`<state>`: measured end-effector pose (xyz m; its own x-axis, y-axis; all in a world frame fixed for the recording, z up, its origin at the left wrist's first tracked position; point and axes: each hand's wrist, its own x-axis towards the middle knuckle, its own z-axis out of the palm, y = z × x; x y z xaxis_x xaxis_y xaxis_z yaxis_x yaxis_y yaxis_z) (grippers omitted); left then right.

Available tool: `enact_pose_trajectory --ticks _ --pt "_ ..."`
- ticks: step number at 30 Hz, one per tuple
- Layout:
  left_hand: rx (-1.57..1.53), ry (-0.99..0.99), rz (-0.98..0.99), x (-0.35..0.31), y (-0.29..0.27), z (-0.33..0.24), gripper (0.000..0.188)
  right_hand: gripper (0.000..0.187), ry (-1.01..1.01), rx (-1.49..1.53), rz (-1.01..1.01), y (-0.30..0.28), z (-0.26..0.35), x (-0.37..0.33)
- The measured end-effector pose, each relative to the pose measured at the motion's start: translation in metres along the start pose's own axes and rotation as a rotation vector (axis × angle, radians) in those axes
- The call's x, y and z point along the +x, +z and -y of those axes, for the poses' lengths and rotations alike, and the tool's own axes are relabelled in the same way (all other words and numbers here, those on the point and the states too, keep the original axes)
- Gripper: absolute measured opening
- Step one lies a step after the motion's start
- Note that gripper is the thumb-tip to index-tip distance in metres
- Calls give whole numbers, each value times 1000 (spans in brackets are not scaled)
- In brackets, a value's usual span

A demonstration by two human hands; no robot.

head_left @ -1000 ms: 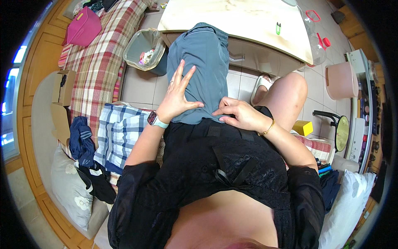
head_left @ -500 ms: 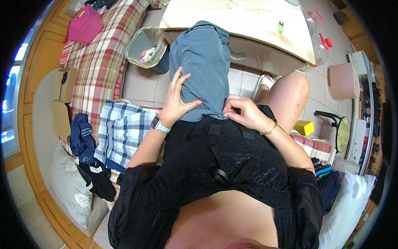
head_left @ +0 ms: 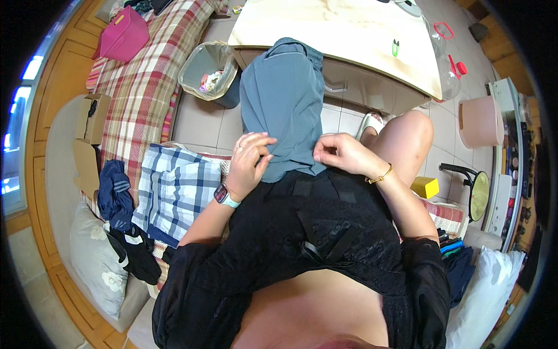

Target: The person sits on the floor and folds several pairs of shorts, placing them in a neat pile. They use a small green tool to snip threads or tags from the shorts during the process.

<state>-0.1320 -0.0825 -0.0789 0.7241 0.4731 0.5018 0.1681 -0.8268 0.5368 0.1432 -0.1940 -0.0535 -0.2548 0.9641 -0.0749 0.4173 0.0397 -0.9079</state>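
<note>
A pair of grey-blue shorts (head_left: 285, 104) lies folded lengthwise over my lap, its gathered waistband at the far end against the table edge. My left hand (head_left: 250, 160) is at the near left edge of the cloth, fingers curled and thumb bent in toward them. At the near right corner, my right hand (head_left: 343, 152) pinches the hem between thumb and fingers. What lies under the fingertips is partly hidden. On the seat to my left rests a blue-and-white checked garment (head_left: 177, 183), spread flat.
Ahead stands a marble-patterned table (head_left: 349, 29) with a green-handled nail clipper (head_left: 395, 47). A lined waste bin (head_left: 212, 70) is left of it. Navy clothes (head_left: 116, 195) and a pillow (head_left: 96, 262) lie left; folded dark clothes (head_left: 459, 262) lie right. A yellow box (head_left: 425, 187) is nearby.
My left hand's spread fingers have curled in at the cloth's left edge. The right hand stays at the right corner. The near hem looks flatter and straighter.
</note>
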Motion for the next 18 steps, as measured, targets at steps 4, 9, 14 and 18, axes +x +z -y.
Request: enact_pose_trajectory --ticks 4,9,14,18 --pt "-125 -10 89 -1 -4 -13 19 15 35 -7 -296 -9 5 22" --pt "-346 -34 200 7 3 -23 18 12 -217 -367 -534 -25 27 70" --pt "-486 -24 294 34 15 -36 18 22 -191 -630 -687 -25 39 126" --pt "-504 -11 409 48 20 -39 16 27 -39 -844 -597 -26 38 150"
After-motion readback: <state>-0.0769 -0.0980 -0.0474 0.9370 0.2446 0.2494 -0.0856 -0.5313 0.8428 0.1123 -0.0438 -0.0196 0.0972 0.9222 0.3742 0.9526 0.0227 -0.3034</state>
